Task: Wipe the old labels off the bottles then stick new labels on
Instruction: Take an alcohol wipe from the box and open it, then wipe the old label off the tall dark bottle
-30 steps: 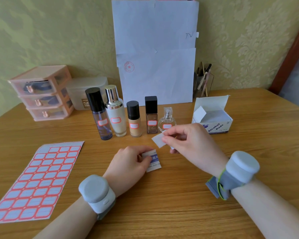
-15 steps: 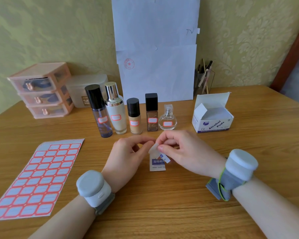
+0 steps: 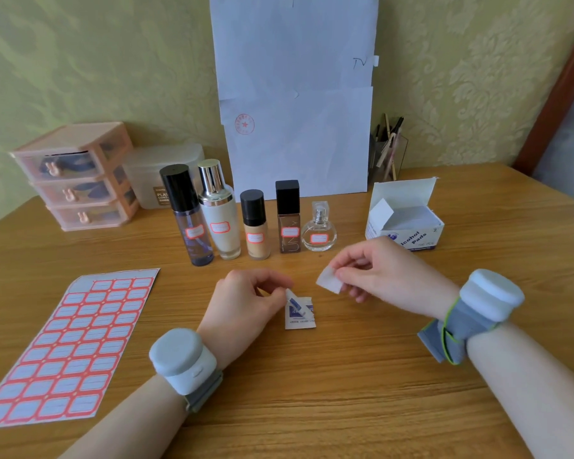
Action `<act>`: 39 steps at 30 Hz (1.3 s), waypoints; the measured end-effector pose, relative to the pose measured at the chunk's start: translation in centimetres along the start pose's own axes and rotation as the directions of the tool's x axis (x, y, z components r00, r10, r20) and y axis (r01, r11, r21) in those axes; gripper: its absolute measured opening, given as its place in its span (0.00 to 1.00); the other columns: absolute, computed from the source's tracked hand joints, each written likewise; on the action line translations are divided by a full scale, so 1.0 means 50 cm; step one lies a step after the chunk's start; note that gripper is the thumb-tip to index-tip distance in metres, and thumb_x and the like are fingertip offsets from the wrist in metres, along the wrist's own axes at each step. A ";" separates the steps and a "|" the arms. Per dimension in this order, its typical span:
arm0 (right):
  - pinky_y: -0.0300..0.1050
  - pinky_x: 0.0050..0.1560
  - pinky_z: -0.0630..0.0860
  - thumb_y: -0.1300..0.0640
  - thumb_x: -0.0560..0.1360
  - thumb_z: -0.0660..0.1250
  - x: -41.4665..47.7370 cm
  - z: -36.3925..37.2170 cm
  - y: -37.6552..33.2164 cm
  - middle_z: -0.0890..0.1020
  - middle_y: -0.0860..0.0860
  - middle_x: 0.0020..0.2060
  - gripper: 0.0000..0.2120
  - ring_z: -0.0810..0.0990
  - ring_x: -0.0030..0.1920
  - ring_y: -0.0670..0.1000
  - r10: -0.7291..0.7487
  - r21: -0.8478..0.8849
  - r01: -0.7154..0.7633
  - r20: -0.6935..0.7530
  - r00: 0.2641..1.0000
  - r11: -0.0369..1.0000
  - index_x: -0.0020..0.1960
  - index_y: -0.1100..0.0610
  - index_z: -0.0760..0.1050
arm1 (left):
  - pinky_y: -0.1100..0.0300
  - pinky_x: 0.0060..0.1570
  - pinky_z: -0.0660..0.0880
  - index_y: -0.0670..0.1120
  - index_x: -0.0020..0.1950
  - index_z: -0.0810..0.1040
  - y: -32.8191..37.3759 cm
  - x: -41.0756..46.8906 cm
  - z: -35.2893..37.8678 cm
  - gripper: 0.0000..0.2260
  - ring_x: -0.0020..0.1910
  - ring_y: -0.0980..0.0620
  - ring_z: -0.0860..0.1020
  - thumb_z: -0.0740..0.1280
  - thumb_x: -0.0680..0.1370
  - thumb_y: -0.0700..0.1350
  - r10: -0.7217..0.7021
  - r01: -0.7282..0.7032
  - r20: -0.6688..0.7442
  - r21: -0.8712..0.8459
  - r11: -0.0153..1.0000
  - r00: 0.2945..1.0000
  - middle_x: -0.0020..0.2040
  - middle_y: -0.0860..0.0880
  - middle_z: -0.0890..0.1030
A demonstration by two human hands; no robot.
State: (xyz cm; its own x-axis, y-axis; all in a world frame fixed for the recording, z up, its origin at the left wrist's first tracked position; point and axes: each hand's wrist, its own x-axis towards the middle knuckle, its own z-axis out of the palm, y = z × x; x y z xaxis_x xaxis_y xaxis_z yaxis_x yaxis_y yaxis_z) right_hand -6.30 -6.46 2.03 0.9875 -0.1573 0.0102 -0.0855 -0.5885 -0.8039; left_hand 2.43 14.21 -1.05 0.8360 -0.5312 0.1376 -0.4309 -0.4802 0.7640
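Observation:
Several bottles stand in a row mid-table, each with a red-edged old label: a purple bottle (image 3: pixel 194 233), a cream bottle (image 3: pixel 221 226), a foundation bottle (image 3: pixel 256 235), a brown square bottle (image 3: pixel 289 226) and a small perfume bottle (image 3: pixel 318 233). In front of them my right hand (image 3: pixel 381 273) pinches a white alcohol pad (image 3: pixel 328 282) above the table. My left hand (image 3: pixel 246 303) pinches a torn strip (image 3: pixel 292 298) of the opened pad wrapper (image 3: pixel 300 318), which lies flat on the wood. A sheet of new red-edged labels (image 3: pixel 70 349) lies at the left.
An open box of alcohol pads (image 3: pixel 408 230) stands right of the bottles. Pink mini drawers (image 3: pixel 77 180) and a frosted container (image 3: pixel 159 173) sit at the back left. White paper sheets (image 3: pixel 295 94) lean on the wall beside a pen holder (image 3: pixel 388 154).
Half a second ago both hands met over the wrapper. Now my right hand has drawn away to the right with the pad, and my left hand stays at the wrapper with the torn strip.

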 end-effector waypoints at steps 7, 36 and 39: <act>0.35 0.32 0.77 0.57 0.77 0.68 0.004 0.010 0.020 0.85 0.45 0.34 0.05 0.82 0.32 0.42 0.057 -0.147 -0.039 0.120 0.991 0.988 0.49 0.49 0.82 | 0.74 0.37 0.67 0.60 0.45 0.81 -0.003 -0.004 0.010 0.05 0.37 0.63 0.76 0.70 0.77 0.48 0.037 -0.030 -0.027 0.222 0.975 0.999 0.37 0.61 0.79; 0.37 0.25 0.75 0.48 0.73 0.73 -0.001 -0.006 0.020 0.84 0.48 0.30 0.05 0.79 0.24 0.45 0.099 -0.264 -0.079 0.065 0.993 0.961 0.44 0.48 0.82 | 0.66 0.53 0.70 0.56 0.50 0.85 -0.004 -0.011 -0.013 0.05 0.53 0.62 0.73 0.70 0.78 0.51 0.245 -0.259 0.090 0.191 0.947 0.965 0.52 0.63 0.78; 0.37 0.25 0.73 0.44 0.75 0.70 0.004 -0.006 0.008 0.84 0.51 0.33 0.07 0.78 0.24 0.46 0.063 -0.203 -0.055 0.033 0.997 0.978 0.45 0.47 0.81 | 0.69 0.45 0.72 0.53 0.49 0.85 0.004 -0.012 -0.033 0.05 0.50 0.60 0.74 0.70 0.78 0.49 0.242 -0.235 -0.038 0.144 0.961 0.969 0.47 0.61 0.79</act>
State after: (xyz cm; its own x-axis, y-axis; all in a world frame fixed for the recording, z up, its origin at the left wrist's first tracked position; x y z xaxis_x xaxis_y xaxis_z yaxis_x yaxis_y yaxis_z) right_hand -6.17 -6.95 1.89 0.9840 -0.1681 -0.0597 -0.1647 -0.7278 -0.6657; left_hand 2.40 15.59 0.07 0.7187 -0.6051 0.3424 -0.6596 -0.4376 0.6112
